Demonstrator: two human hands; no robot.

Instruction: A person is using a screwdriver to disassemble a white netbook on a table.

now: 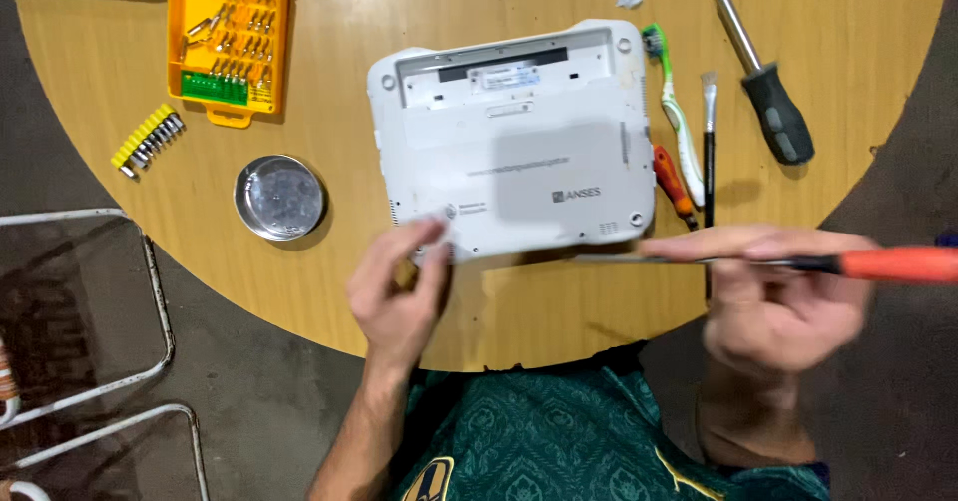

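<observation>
A small white laptop lies bottom-up on the round wooden table, its battery bay at the far side bare. My left hand pinches the laptop's near left corner with its fingertips. My right hand holds a long screwdriver with an orange handle; its thin shaft runs left along the laptop's near edge. Both hands are blurred.
An orange bit case and a yellow bit strip lie at the far left, with a round metal dish nearer. Right of the laptop lie a green toothbrush, a small orange screwdriver, a thin brush and a black-handled screwdriver. A metal chair frame stands at left.
</observation>
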